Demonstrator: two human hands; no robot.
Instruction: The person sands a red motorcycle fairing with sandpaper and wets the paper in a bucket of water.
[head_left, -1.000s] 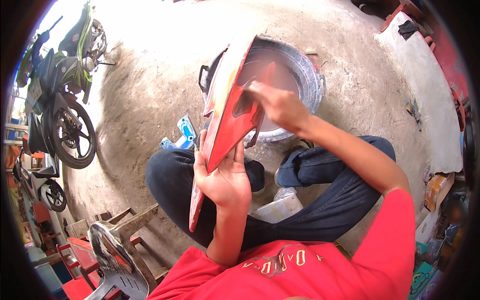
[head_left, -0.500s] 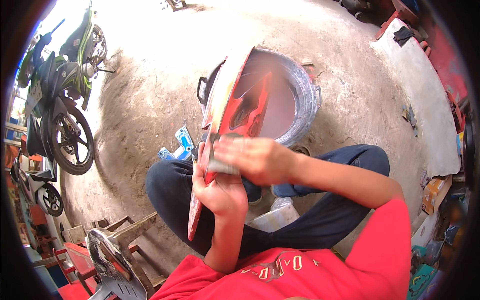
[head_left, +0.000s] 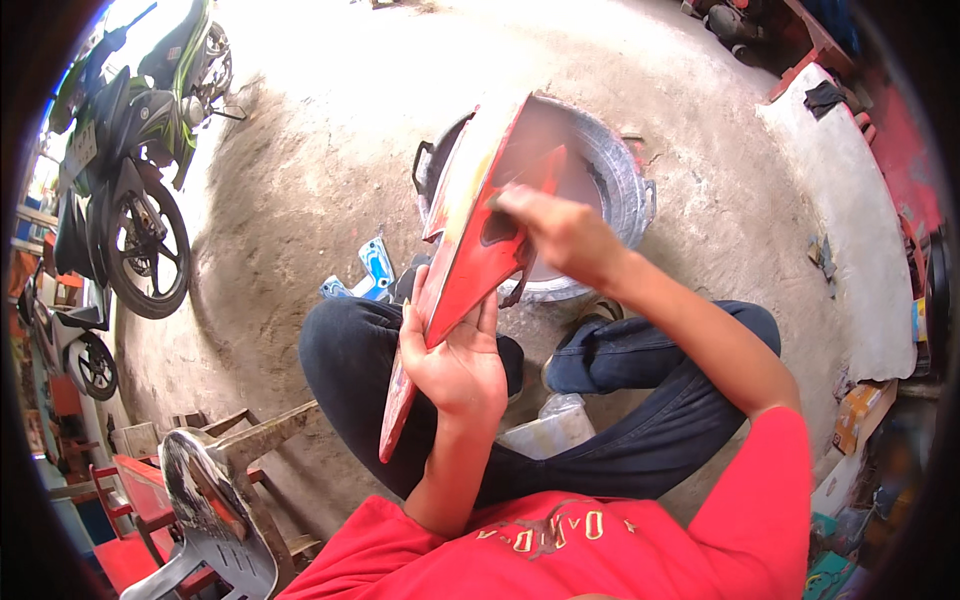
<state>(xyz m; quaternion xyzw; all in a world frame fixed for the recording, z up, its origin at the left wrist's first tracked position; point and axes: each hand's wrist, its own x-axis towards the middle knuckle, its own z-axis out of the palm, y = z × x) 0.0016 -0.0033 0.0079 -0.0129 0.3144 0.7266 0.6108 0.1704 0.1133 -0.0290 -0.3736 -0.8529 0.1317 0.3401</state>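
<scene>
A long red motorcycle body panel (head_left: 462,285), with pale worn patches along its edge, slants over a round basin (head_left: 628,185) of cloudy water. Its lower end reaches down beside my left knee. My left hand (head_left: 455,370) is closed around the panel's lower part from beneath, thumb on one side and fingers on the other. Higher up, by the opening in the panel, my right hand (head_left: 570,235) presses its bent fingers on the surface. A dark grey edge, seemingly sandpaper, shows at those fingertips; the rest of it is hidden under them.
A blue and white part (head_left: 376,265) lies on the concrete floor left of the basin. A clear-wrapped package (head_left: 550,430) sits between my crossed legs. Motorcycles (head_left: 145,230) stand at the left, near a worn chair (head_left: 215,500). A pale ledge (head_left: 850,220) runs along the right.
My right hand has moved up and away along the panel, from beside my left hand to near the opening. My left hand keeps its grip on the panel.
</scene>
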